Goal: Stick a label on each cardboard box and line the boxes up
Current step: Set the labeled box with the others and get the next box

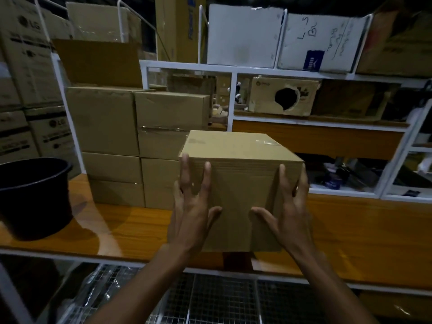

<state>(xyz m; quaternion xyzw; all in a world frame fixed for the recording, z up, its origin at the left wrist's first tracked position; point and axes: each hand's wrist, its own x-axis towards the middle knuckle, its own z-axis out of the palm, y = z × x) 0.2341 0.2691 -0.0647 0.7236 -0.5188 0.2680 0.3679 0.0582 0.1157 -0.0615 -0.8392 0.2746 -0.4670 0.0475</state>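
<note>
On the wooden table (121, 228), left hand (191, 213) and right hand (289, 211) press flat on one box (236, 164) beside perhaps six stacked boxes (140, 146).

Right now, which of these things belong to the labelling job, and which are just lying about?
Part of the job:
- cardboard box, pressed between left hand and right hand
- stacked boxes behind it
- wooden table

Lying about:
- black bucket
- torn box on the shelf
- white boxes on top

No label shows.

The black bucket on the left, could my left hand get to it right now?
Probably yes. Only bare wooden tabletop shows between the left hand and the black bucket, but that hand is pressed against the cardboard box, so let go first.
</note>
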